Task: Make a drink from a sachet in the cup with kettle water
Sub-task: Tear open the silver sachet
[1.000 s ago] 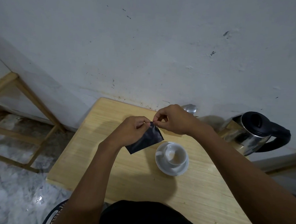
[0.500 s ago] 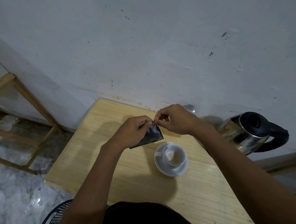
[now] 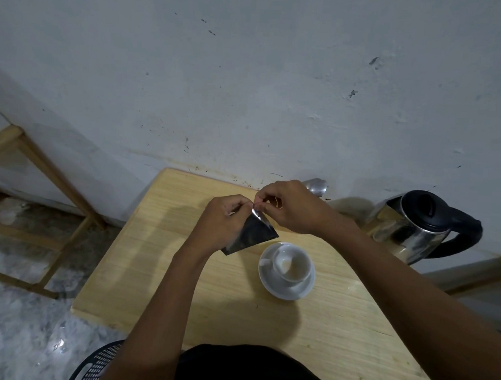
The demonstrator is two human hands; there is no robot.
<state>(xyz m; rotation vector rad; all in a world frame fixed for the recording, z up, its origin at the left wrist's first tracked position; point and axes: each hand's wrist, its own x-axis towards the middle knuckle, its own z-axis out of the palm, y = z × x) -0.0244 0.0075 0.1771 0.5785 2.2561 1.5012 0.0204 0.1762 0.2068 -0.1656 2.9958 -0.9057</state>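
Observation:
A dark foil sachet [image 3: 254,233] hangs over the wooden table [image 3: 159,243], held at its top edge by both hands. My left hand [image 3: 224,220] pinches the left part of that edge, and my right hand [image 3: 289,205] pinches the top corner right beside it. Just below and to the right stands a white cup [image 3: 293,264] on a white saucer [image 3: 270,284]; the cup looks empty. A steel kettle [image 3: 409,230] with a black lid and handle stands at the far right by the wall.
A shiny metal spoon bowl [image 3: 316,186] peeks out behind my right hand near the wall. A wooden frame [image 3: 42,161] stands on the marble floor at left. A black perforated seat edge [image 3: 98,365] shows at the bottom.
The sachet has tilted, and its shiny top edge now shows between the two pinching hands. Hands, cup and kettle stay where they were.

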